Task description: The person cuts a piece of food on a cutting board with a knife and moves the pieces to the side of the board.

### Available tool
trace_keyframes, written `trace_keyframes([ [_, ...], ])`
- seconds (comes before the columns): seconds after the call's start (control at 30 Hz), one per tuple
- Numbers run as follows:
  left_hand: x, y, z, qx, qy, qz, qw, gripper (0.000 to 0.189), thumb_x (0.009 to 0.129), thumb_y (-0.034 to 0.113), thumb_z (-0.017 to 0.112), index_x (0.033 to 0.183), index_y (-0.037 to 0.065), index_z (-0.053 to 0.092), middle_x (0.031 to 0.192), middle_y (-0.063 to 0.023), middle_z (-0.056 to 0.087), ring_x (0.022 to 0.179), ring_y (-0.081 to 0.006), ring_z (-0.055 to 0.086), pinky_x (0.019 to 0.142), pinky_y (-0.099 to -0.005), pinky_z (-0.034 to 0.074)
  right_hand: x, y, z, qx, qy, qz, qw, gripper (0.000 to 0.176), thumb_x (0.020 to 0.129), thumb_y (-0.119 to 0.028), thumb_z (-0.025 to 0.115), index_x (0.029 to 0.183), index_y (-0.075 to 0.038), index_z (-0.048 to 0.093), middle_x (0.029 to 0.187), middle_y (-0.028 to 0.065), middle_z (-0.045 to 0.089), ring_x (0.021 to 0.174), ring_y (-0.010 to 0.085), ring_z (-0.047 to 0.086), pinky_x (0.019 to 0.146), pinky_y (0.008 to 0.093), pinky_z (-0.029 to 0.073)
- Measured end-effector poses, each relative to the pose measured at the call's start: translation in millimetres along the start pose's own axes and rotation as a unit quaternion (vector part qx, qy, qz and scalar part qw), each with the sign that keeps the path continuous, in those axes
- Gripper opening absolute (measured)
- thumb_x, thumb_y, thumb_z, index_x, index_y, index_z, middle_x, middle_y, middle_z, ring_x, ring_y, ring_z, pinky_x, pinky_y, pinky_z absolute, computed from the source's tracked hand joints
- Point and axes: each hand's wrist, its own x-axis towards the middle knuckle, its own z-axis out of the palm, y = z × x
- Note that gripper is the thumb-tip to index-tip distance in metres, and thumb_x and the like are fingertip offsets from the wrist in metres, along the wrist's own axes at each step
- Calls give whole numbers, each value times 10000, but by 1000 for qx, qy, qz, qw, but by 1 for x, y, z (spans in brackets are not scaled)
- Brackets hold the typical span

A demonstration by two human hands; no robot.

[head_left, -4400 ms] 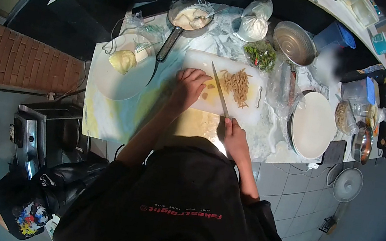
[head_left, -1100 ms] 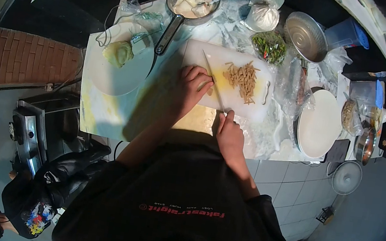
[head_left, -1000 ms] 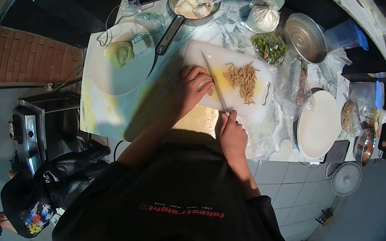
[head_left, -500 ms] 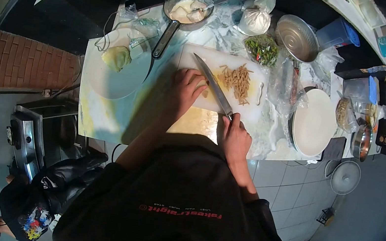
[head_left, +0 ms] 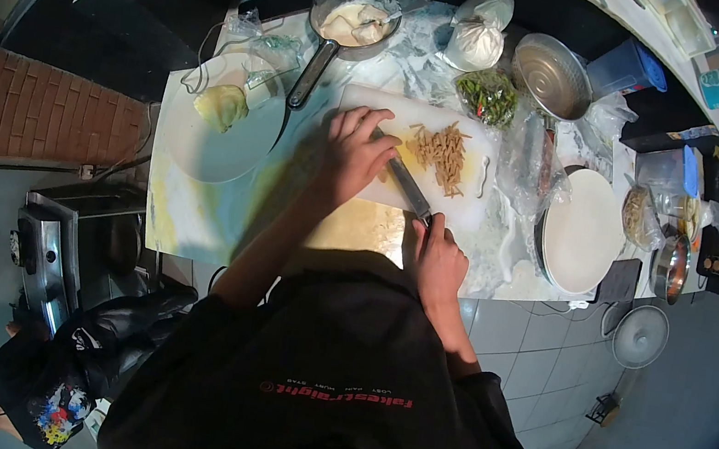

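Observation:
My right hand (head_left: 440,260) is closed round the handle of a kitchen knife (head_left: 409,187), whose blade slants up and left over the white cutting board (head_left: 469,206). My left hand (head_left: 353,157) is at the front part of the blade, thumb and fingers on either side of it, hiding the tip. How firmly it grips does not show. Right of the blade lies a pile of thin brown food strips (head_left: 440,155) on a yellowish wet patch. Any piece under my left hand is mostly hidden.
Left of the board stands a white plate (head_left: 203,155) with a cabbage piece (head_left: 222,107). Behind are a pan (head_left: 315,69), a bag of white powder (head_left: 476,45), bagged green chillies (head_left: 487,95) and a metal bowl (head_left: 553,77). A large white plate (head_left: 579,234) stands right. Another person (head_left: 64,366) is at lower left.
My left hand has moved up from the food beside the knife onto the front of the blade, covering its tip. My right hand keeps hold of the handle, almost in place.

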Motion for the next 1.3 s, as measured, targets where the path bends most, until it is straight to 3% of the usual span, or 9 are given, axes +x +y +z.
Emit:
trace_keyframes([
  [0.3, 34, -24, -11, -57, -237, 60, 968, 112, 869, 224, 678, 870, 112, 685, 1140, -19, 614, 1181, -243, 508, 1095, -427, 278, -3, -6, -4, -1, -13, 0, 1000, 315, 993, -397, 564, 969, -87, 519, 699, 118, 646, 574, 371, 652, 481, 455, 507],
  [0.43, 43, -21, -11, -135, -167, 35, 976, 86, 877, 162, 666, 868, 77, 664, 1063, -52, 632, 1118, -260, 549, 1053, -409, 339, -4, -2, -8, 60, -31, 29, 997, 314, 1001, -375, 564, 989, -64, 524, 695, 175, 657, 610, 412, 648, 506, 488, 496],
  [0.5, 41, -21, -16, -192, -17, -33, 981, 96, 883, 126, 673, 899, 34, 651, 954, -88, 646, 978, -292, 614, 938, -385, 441, -4, 1, -8, 94, -48, 45, 993, 318, 1006, -366, 560, 1006, -49, 531, 696, 205, 658, 628, 434, 645, 519, 504, 489],
  [0.53, 39, -20, -20, -204, 14, -60, 977, 100, 887, 83, 685, 918, -2, 642, 867, -104, 660, 820, -271, 643, 797, -344, 500, -3, 5, -6, 134, -73, 64, 986, 336, 1011, -365, 548, 1049, -31, 555, 713, 231, 663, 648, 451, 648, 536, 522, 497],
  [0.63, 27, -18, -25, -249, 27, -151, 956, 98, 888, 69, 693, 944, -7, 666, 840, -97, 683, 759, -217, 639, 756, -307, 505, -3, 8, -1, 208, -111, 90, 968, 379, 1019, -356, 534, 1126, 3, 589, 751, 282, 661, 700, 485, 644, 579, 545, 503],
  [0.8, 9, -28, -15, -276, 20, -172, 945, 97, 886, 54, 693, 963, -3, 706, 844, -88, 695, 761, -187, 633, 752, -288, 507, -3, 1, 0, 308, -120, 48, 943, 410, 1031, -336, 514, 1179, 33, 611, 790, 337, 639, 831, 512, 633, 687, 522, 498],
  [1.07, 3, -27, 21, -287, -91, -136, 944, 93, 885, 59, 675, 951, 9, 718, 870, -95, 691, 821, -252, 663, 768, -338, 516, 3, 14, -11, 340, -116, 121, 925, 433, 1049, -364, 475, 1127, 44, 596, 708, 311, 604, 751, 507, 620, 635, 497, 460],
  [1.13, 0, -33, 44, -171, -52, -42, 983, 143, 827, 57, 691, 969, 56, 712, 917, -101, 663, 849, -286, 632, 787, -385, 507, -1, 16, -9, 343, -105, 113, 926, 432, 1050, -365, 471, 1118, 43, 595, 709, 312, 604, 752, 509, 617, 634, 499, 459],
  [1.3, -7, -19, 41, -75, -9, -61, 995, 193, 807, 105, 709, 999, 104, 688, 966, -53, 632, 991, -272, 571, 906, -399, 436, -2, 11, -13, 346, -142, 117, 920, 438, 1051, -377, 464, 1117, 37, 593, 723, 316, 610, 765, 521, 609, 644, 512, 459],
])
